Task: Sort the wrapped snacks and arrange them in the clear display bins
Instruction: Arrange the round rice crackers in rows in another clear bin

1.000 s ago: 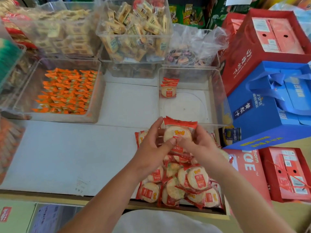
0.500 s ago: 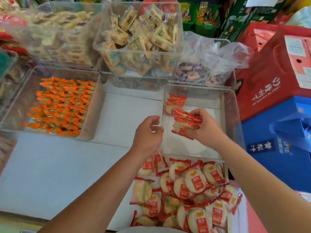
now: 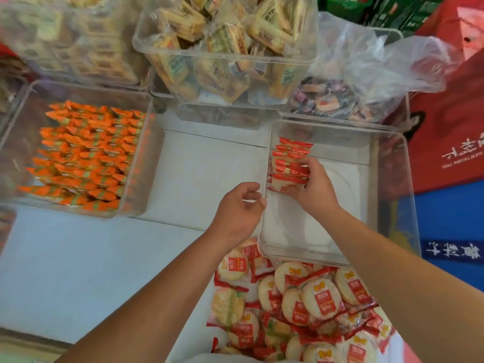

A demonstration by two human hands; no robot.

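A clear display bin [image 3: 392, 195] stands at centre right, mostly bare inside. A row of red-wrapped round rice crackers [image 3: 290, 158] stands on edge against its far left wall. My right hand [image 3: 311, 187] is inside the bin, shut on a small stack of these crackers pressed against the near end of the row. My left hand [image 3: 238, 210] hovers just outside the bin's left wall, fingers loosely curled and holding nothing. A loose pile of the same rice crackers [image 3: 301, 307] lies below the bin, near me.
A bin of orange wrapped sticks [image 3: 83, 158] sits at left. Bins of yellow-wrapped biscuits [image 3: 225, 48] stack behind, with a plastic bag of dark candies [image 3: 340, 98] at back right. Red [image 3: 450, 121] and blue [image 3: 450, 226] gift boxes border the right side.
My right hand carried the stack of crackers from above the pile into the bin and up against the standing row. My left hand let go and followed to the bin's left wall.
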